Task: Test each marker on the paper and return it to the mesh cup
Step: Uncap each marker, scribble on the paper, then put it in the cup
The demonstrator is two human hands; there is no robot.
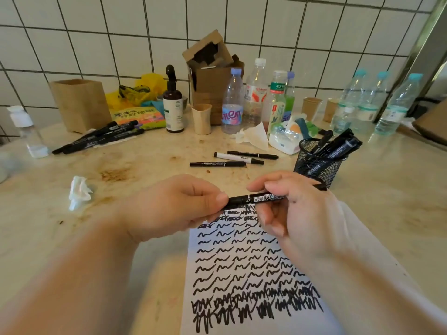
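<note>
Stained counter point(135, 163) (tiled wall point(96, 44) behind)

Glossy black plastic marker point(256, 199), wire mesh cup point(316, 165), stained stone table point(145, 170).

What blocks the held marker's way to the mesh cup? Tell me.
Nothing visible does. The marker, held in both the left hand and right hand above the paper, has bare counter between it and the mesh cup. The cup already holds several markers, but its near side looks open.
</note>
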